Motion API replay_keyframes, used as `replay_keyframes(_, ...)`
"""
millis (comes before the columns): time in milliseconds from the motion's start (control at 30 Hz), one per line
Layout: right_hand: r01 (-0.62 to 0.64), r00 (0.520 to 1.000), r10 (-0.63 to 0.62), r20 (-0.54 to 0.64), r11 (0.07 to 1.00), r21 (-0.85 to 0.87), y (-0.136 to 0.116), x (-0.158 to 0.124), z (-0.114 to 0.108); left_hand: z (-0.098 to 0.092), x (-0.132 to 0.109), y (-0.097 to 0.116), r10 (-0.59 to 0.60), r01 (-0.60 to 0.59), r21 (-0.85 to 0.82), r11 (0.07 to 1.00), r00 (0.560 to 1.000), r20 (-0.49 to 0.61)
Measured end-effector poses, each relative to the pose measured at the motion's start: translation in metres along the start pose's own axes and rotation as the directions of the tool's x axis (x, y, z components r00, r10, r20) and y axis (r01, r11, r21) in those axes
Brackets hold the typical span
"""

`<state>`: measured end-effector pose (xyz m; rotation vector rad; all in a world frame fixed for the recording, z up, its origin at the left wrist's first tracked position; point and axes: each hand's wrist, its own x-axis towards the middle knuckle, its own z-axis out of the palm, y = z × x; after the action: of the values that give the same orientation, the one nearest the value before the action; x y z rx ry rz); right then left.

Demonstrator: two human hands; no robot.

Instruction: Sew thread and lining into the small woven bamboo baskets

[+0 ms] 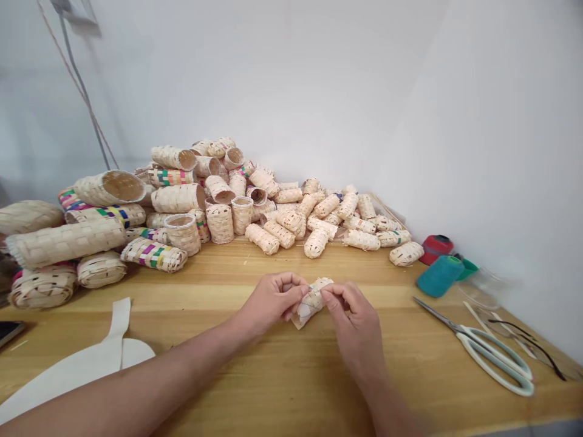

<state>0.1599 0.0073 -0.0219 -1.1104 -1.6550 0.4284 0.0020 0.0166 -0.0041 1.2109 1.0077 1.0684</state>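
Observation:
A small woven basket (312, 302) of pale flat strips lies at an angle on the wooden table, between my two hands. My left hand (277, 296) is closed in a pinch on its left side, with thumb and index finger together at the weave. On the opposite side my right hand (357, 325) also pinches, its thumb and index finger at the basket's upper right edge. Fingers cover parts of both sides. Whether a thin strip or thread is between the fingertips is too small to see.
Many woven baskets (221, 223) are heaped along the wall. To the right lie scissors (483, 355), a teal thread spool (439, 276), a red spool (437, 247) and eyeglasses (531, 340). A white sheet (77, 370) and a phone (10, 331) are at the left.

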Motion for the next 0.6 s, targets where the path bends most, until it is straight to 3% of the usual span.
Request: replay_keyframes(600, 0.005, 1.000, -0.005, -0.029, 1.000, -0.002, -0.0003, -0.0012, -0.0009, 0.0002, 0.0010, 0.0005, -0.003, 0.003, 0.005, 1.000, 1.000, -0.012)
